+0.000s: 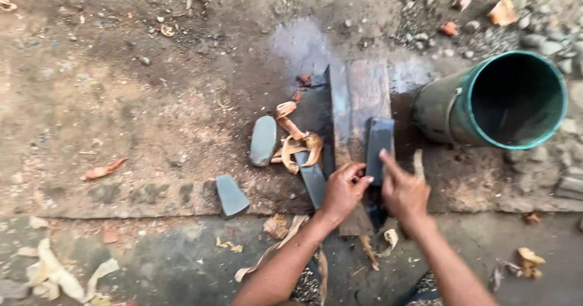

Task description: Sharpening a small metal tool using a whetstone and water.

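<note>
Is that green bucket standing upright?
No, the green bucket lies tipped on its side on the ground, its open mouth facing the camera.

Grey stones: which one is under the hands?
The dark rectangular stone on the wet plank; both hands press it. The oval and wedge stones lie apart, leftward.

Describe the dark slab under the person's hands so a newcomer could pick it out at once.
Start at the green bucket lying on its side. Left of it lies a wet wooden plank; the dark rectangular stone rests on its near end, under both hands' fingertips. Unlike the loose grey stones farther left, it sits on the plank.
</note>
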